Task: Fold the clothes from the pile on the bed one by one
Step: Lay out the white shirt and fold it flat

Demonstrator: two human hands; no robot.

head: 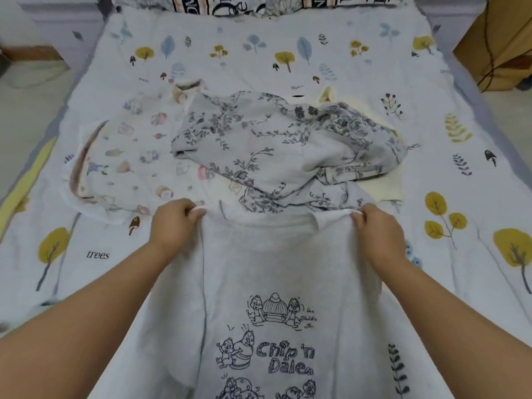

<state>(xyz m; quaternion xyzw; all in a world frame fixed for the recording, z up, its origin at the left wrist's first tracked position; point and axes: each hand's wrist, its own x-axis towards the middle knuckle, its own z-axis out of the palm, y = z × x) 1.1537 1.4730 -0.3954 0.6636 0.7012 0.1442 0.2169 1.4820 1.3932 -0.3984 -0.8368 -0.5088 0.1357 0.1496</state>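
Note:
A white T-shirt (273, 269) with dark cartoon line drawings and lettering hangs in front of me over the near part of the bed. My left hand (172, 223) pinches its top edge at the left shoulder. My right hand (377, 228) pinches the top edge at the right shoulder. Behind the shirt lies the pile: a grey garment with a dark floral print (282, 145) on top, a pale garment with small pastel figures (126, 156) spread to its left, and a cream piece (380, 188) showing under the right side.
The bed (331, 59) has a white cover printed with yellow trees and blue leaves. Patterned pillows (230, 4) lie at the head. A brown cardboard box (495, 47) with a dark cord stands at the right, floor shows at the left.

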